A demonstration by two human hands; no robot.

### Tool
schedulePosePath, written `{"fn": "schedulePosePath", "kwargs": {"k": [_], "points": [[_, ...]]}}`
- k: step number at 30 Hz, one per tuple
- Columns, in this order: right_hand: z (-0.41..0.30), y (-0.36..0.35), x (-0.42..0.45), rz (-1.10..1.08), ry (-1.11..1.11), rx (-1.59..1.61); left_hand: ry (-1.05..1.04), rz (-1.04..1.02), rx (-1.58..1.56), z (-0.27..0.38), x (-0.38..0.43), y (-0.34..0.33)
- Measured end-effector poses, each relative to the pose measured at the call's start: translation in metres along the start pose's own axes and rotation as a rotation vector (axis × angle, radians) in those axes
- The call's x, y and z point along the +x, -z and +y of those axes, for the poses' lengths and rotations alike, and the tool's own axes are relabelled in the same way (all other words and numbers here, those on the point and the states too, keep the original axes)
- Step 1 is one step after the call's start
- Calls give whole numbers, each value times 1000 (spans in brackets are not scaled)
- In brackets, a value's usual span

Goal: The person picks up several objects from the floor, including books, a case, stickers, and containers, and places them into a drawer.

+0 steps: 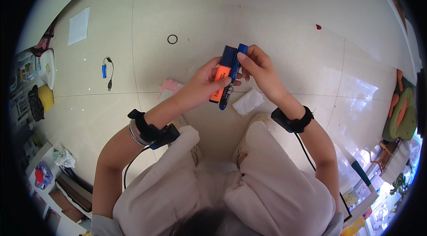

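My left hand (pixel 206 79) grips an orange highlighter (pixel 221 75) with a dark blue cap and a blue marker pen (pixel 233 79), side by side. Both are tilted, their capped ends pointing away from me. My right hand (pixel 258 64) pinches the marker's blue cap between thumb and fingers; the cap looks seated on the barrel. White characters run along the marker's dark label. Below the pens, a folded white cloth or tissue (pixel 248 102) lies on the tiled floor. A pink object (pixel 170 86) on the floor is partly hidden behind my left wrist.
A black ring (pixel 172 39), a short cable with a blue part (pixel 104 71) and a white paper sheet (pixel 79 26) lie on the floor to the left. A red scrap (pixel 318 27) is at the far right. A green seat-like item (pixel 400 114) stands at the right edge.
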State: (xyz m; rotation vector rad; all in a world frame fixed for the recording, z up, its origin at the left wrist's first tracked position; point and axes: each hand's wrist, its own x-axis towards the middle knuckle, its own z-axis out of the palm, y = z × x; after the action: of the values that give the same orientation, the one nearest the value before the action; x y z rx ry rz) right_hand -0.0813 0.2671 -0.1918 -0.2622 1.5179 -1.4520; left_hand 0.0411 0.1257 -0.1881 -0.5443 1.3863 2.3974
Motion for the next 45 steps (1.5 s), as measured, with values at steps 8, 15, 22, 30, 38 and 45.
{"fn": "schedulePosePath", "kwargs": {"k": [8,15,22,30,38,45], "points": [[-1,-2,0,9,37,-6,51,-20,-76,4,0,0],[-2,-3,-1,19,17,-23,62,24,-47,4,0,-4],[-6,-12,-13,-88,-140,-82,4,82,110,1,-4,-14],[22,-18,-10,-49,-70,-119,220,128,685,12,-11,-17],[15,6,-10,108,-173,-15,-142,-8,1466,17,-40,114],[16,14,-9,141,-203,88,138,29,1483,-44,-65,116]]}}
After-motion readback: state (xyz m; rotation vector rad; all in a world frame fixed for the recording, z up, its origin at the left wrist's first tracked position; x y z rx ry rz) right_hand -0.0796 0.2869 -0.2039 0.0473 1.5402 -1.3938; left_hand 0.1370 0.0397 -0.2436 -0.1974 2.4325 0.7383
